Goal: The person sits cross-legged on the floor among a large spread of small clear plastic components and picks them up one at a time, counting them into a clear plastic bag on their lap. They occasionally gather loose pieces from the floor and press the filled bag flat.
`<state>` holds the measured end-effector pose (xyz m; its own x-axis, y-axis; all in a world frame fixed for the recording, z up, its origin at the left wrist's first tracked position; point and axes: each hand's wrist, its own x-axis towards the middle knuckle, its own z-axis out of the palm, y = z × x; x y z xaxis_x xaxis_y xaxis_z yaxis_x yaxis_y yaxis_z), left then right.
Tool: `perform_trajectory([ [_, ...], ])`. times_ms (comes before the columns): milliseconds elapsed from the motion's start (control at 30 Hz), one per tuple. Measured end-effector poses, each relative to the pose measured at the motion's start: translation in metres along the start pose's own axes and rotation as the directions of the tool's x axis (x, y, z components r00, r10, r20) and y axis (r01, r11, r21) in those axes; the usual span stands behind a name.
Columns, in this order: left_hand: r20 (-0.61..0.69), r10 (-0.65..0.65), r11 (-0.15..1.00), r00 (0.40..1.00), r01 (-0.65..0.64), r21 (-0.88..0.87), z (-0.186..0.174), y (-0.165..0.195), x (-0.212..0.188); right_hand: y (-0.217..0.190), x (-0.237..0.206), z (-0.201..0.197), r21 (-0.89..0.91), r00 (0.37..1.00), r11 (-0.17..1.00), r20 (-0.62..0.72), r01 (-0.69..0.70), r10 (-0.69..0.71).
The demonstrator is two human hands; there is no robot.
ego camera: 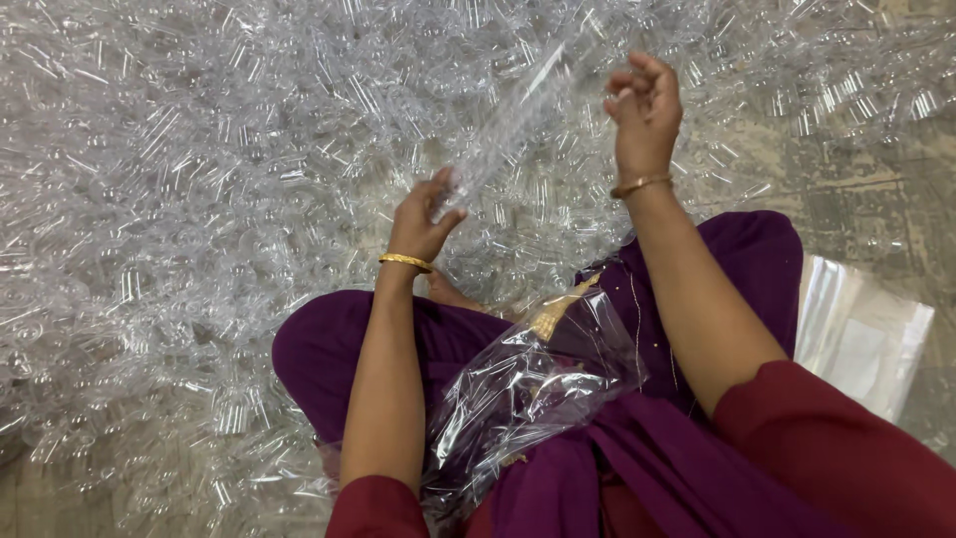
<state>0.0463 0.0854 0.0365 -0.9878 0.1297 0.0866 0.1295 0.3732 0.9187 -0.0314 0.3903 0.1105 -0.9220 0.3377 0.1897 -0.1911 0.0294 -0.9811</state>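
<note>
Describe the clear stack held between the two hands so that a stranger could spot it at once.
Start from the huge heap of clear plastic cups covering the floor, then look above the purple lap. There a long column of nested clear cups runs slantwise from the left hand up to the right hand. Unlike the loose cups around it, it is lifted off the floor.

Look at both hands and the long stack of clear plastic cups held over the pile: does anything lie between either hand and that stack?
Nothing visible does. The left hand grips the stack of clear cups at its lower end, and the right hand meets its upper end. The clear plastic bag lies lower, on the lap.
</note>
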Motion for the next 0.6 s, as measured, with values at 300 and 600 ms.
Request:
perform_trajectory([
  [300,0.212,-0.137,0.852,0.968,0.224,-0.473,0.003,0.005,0.006,-0.023,-0.126,0.025,-0.325,0.821,0.843,0.531,0.428,-0.211],
  [600,0.234,-0.173,0.874,0.957,0.259,-0.411,0.006,0.007,0.004,-0.039,-0.138,0.045,-0.386,0.788,0.810,0.599,0.442,-0.145],
])
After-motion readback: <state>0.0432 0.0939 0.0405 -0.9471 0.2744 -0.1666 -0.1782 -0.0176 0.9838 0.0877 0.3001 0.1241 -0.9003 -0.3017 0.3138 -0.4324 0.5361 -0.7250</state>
